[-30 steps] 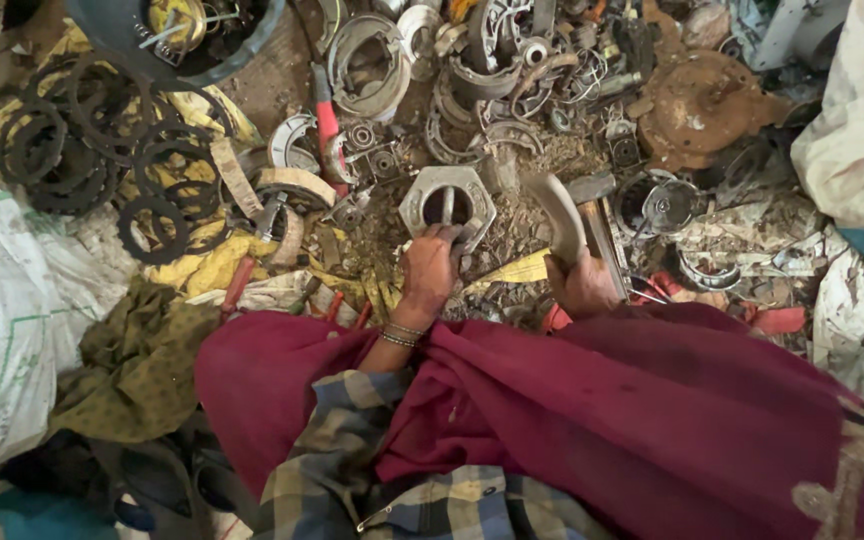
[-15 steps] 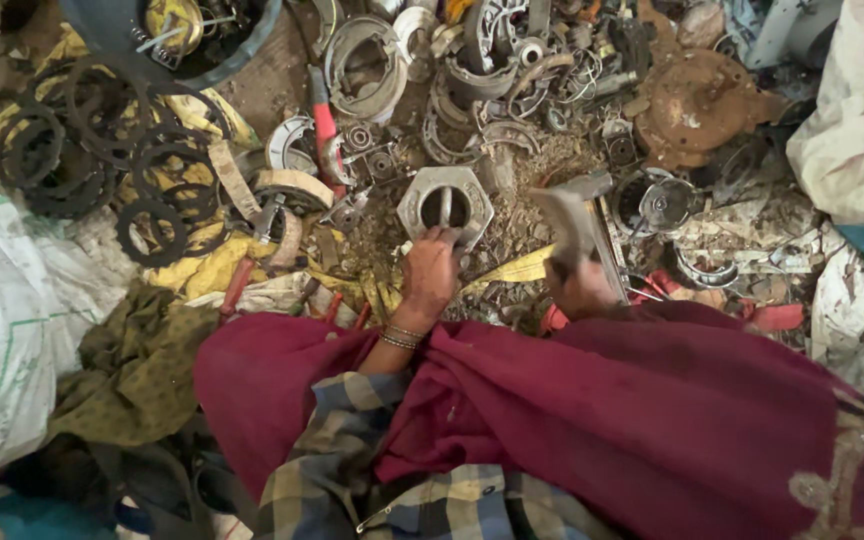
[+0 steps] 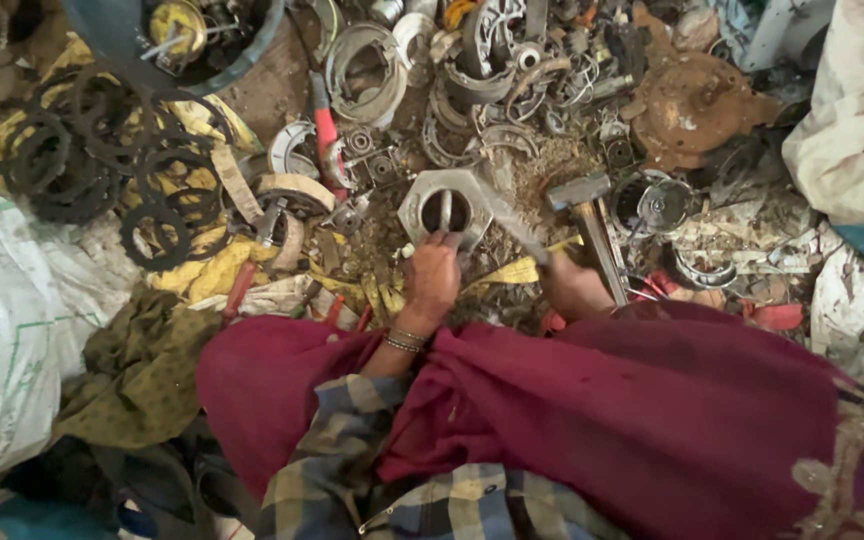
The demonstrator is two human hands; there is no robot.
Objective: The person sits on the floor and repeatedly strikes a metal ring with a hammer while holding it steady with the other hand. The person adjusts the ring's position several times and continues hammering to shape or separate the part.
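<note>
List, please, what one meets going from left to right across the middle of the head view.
White sack → black gear rings → red-handled tool → hexagonal metal part, touched by the left hand → hammer, held by the right hand → rusty disc → white cloth.

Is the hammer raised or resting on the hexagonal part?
Raised: hammer, gripped in the right hand, is off the hexagonal part.
</note>
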